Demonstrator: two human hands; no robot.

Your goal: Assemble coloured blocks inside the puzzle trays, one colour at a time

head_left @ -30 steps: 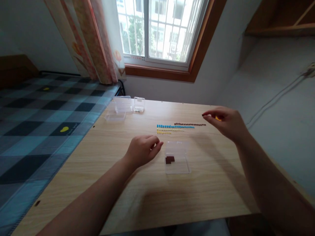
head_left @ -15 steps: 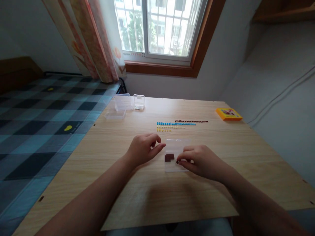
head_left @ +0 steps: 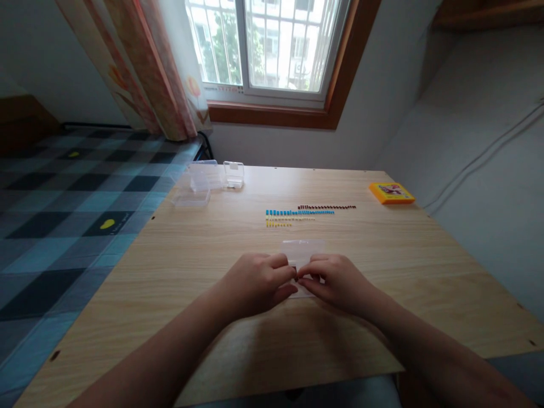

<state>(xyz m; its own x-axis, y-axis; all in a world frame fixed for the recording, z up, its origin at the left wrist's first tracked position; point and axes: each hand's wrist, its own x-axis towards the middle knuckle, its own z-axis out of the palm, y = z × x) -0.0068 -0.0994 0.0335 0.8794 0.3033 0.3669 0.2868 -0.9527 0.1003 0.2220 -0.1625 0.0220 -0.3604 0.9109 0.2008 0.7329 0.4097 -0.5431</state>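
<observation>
Looks like a bedroom in a home. Shows a bed dressed in blue and dark checks along the left of the frame. Includes a flowered curtain at upper left, beside a wood-trimmed, barred window at top centre, facing a tree and a pale building. Also has a wooden shelf at upper right and a wood-grain table across the middle and bottom.

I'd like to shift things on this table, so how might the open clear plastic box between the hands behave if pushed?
The clear plastic box is probably light for its size, as its see-through walls look thin. It would likely slide rather than roll or tip, being low and square-cornered on a smooth-looking wooden tabletop.
</observation>
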